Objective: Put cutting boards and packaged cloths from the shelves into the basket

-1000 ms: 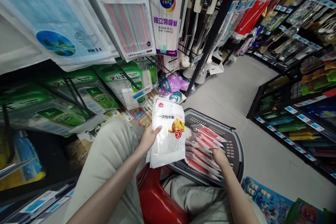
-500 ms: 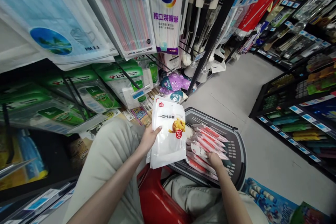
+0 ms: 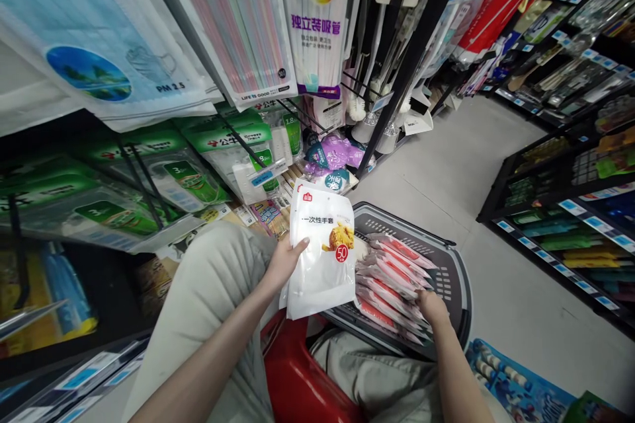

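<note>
My left hand is closed on the left edge of white disposable glove packs, thumb in front. The front pack shows fried chicken and a red "50" circle; at least one more pack lies behind it. Below and to the right, a grey basket holds a row of overlapping red-and-white packets. My right hand reaches into the basket, fingers closed at the right end of one packet. Its fingertips are partly hidden.
A red stool is between my legs. Hanging face masks, straws and green-carded packages crowd the left rack. More shelves stand across the grey floor. A blue package lies at lower right.
My right hand has shifted right, from over the packets to their right end. The white label by its fingers no longer shows. My left hand still holds the glove packs, nearly unmoved.
</note>
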